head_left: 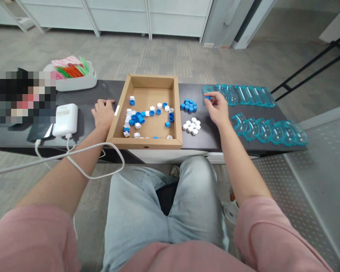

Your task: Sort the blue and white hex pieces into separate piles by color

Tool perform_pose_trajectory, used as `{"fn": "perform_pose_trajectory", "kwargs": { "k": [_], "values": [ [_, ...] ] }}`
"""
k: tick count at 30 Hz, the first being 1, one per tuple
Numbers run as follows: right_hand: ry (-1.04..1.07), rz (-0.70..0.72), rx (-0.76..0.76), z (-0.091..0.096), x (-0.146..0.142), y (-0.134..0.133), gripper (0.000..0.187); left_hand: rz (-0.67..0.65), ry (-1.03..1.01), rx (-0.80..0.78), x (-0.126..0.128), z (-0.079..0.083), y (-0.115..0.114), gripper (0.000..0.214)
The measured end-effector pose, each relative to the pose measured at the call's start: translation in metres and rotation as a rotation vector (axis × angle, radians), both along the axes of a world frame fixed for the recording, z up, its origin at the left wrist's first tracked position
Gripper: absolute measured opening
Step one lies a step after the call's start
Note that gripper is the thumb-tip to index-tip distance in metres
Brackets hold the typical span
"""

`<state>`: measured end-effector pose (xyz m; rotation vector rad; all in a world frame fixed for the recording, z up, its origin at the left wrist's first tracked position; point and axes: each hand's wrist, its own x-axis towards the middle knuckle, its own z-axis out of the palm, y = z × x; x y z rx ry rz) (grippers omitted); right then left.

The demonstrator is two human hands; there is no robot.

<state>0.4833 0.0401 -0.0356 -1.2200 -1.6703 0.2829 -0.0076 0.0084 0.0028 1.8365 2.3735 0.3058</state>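
The right hand (219,109) pinches one blue hexagonal piece (207,98) between thumb and fingertips, low over the counter (102,90) towards its far edge. The piece sits just left of the far row of teal curved pieces (243,94). That row and the near row of teal curved pieces (269,130) make two rows filling the counter's right end. Each holds roughly eight overlapping pieces, too closely lapped for an exact count.

Just left of the right hand lie two tight clusters. The blue cluster (189,105), about nine hexagons, is on the far side. The white cluster (192,126), about nine, is nearer the front edge. Both lie just beside the right wall of one cardboard tray (147,143), which reaches from the far edge to the front edge at mid-counter. Inside it, blue and white hexagons are scattered and piled, mostly on its left half; their number cannot be told.

The left hand (103,113) lies flat on the counter beside the tray's left wall, fingers loose and holding nothing. Farther left lie one white charger (65,119) with its cable (82,151), and, at the far edge, one white tub of coloured sticks (73,75).
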Motion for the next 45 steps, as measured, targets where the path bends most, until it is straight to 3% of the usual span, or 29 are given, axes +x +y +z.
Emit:
{"fn": "perform_pose_trajectory", "kwargs": {
  "k": [4,12,21,29,37,41,45],
  "values": [
    [0.035,-0.030,-0.080,-0.016,-0.001,0.004,0.018,0.013,0.041,0.013,-0.002,-0.001,0.002,0.065],
    [0.021,0.012,-0.187,-0.006,-0.014,0.000,0.016,0.076,0.076,-0.055,0.002,0.005,0.002,0.070],
    [-0.043,-0.027,-0.219,-0.008,-0.012,0.003,0.007,0.085,0.082,-0.059,0.006,0.008,0.000,0.066],
    [0.037,0.036,-0.283,-0.006,-0.013,0.000,0.016,0.037,0.044,-0.041,0.000,0.005,0.001,0.064],
    [0.064,-0.014,-0.210,-0.006,-0.011,-0.003,0.030,0.001,-0.002,-0.012,-0.001,0.003,0.000,0.062],
    [0.027,-0.027,-0.171,0.004,-0.020,-0.018,0.027,-0.023,-0.030,0.018,0.000,0.001,-0.001,0.064],
    [-0.103,0.091,-0.143,0.035,-0.057,-0.036,0.022,-0.031,-0.036,0.043,0.002,-0.003,-0.002,0.066]
  ]
}}
